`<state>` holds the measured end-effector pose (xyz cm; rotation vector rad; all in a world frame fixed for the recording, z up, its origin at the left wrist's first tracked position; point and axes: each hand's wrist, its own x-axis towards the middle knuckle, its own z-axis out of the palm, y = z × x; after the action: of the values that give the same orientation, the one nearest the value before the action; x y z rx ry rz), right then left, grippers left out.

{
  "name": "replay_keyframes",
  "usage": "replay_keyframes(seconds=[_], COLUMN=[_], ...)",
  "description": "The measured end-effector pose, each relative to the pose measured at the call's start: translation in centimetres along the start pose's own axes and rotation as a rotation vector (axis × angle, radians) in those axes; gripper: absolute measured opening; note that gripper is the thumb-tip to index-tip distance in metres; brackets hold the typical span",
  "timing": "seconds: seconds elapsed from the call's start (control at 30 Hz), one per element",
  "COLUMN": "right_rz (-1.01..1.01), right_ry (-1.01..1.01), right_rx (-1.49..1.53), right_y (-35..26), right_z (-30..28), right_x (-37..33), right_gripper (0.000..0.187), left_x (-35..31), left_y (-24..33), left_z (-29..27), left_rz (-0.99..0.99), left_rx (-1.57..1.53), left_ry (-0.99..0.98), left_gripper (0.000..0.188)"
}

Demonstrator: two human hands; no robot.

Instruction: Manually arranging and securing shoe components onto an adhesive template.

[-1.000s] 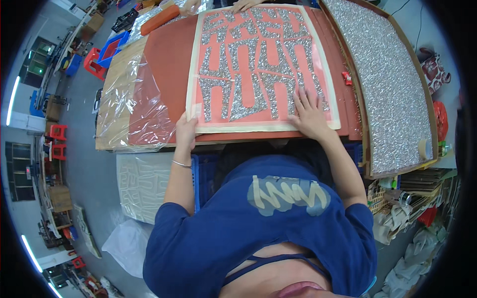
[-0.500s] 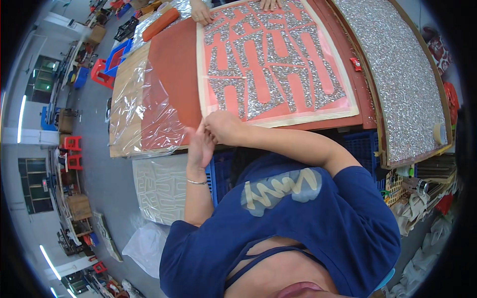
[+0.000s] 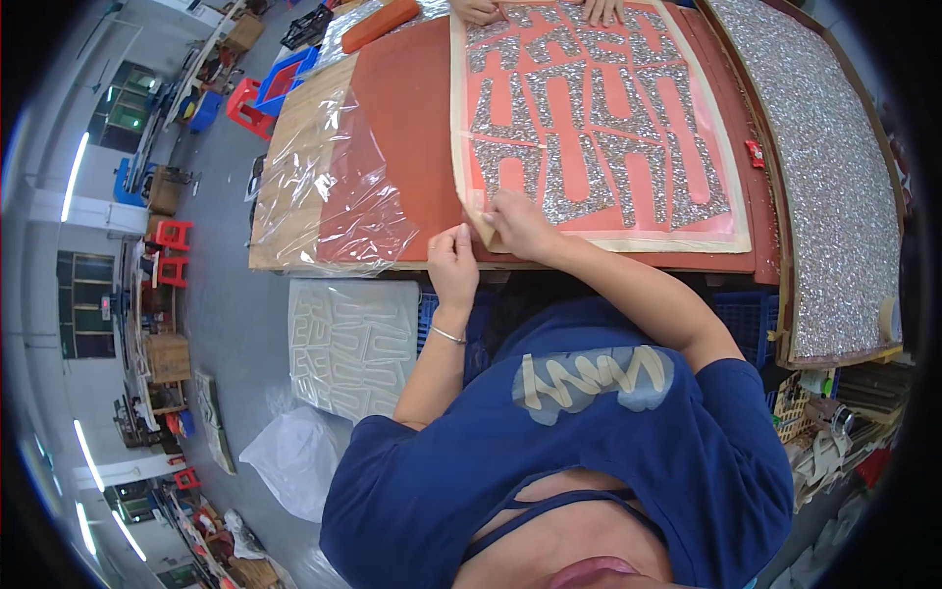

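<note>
Having met half a second earlier, a person's left hand (image 3: 453, 265) and right hand (image 3: 520, 226) are now standing slightly apart at the near left corner of a pink sheet (image 3: 560, 106). The right thumb and fingers are pinching the curled-up corner; the left fingers are bunching just beside it, their grip impossible to tell. The sheet, bearing silver glitter shapes, is lying on a reddish board (image 3: 407, 118). A co-worker's hands (image 3: 478, 11) are touching its far end, while a glitter-filled tray (image 3: 782, 211) is sitting to the right.
</note>
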<state>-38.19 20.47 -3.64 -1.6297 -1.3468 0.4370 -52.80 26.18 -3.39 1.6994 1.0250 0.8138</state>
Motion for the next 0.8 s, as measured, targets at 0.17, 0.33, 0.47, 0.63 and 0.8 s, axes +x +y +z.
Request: replay_keyframes(seconds=[0.17, 0.33, 0.47, 0.63, 0.8], right_rz=[-0.126, -0.159, 0.211, 0.197, -0.203], right_ry=[0.187, 0.467, 0.52, 0.236, 0.236], right_rx=[-0.365, -0.517, -0.283, -0.159, -0.499], right_y=[3.5, 8.9, 9.2, 3.3, -0.1], right_z=[-6.1, -16.5, -22.2, -14.7, -8.5], right_x=[-0.2, 0.1, 0.3, -2.8, -7.2], right_gripper=[0.009, 0.011, 0.021, 0.027, 0.039], left_x=[0.1, -0.5, -0.4, 0.8, 1.3], left_y=[-1.6, -1.3, 0.0, 1.7, 5.1], left_z=[-0.8, 0.4, 0.1, -2.3, -0.3], left_rz=[0.406, 0.475, 0.607, 0.806, 0.859], left_rx=[0.612, 0.778, 0.697, 0.746, 0.946], left_ry=[0.11, 0.183, 0.139, -0.198, -0.275], left_gripper=[0.021, 0.021, 0.027, 0.027, 0.019])
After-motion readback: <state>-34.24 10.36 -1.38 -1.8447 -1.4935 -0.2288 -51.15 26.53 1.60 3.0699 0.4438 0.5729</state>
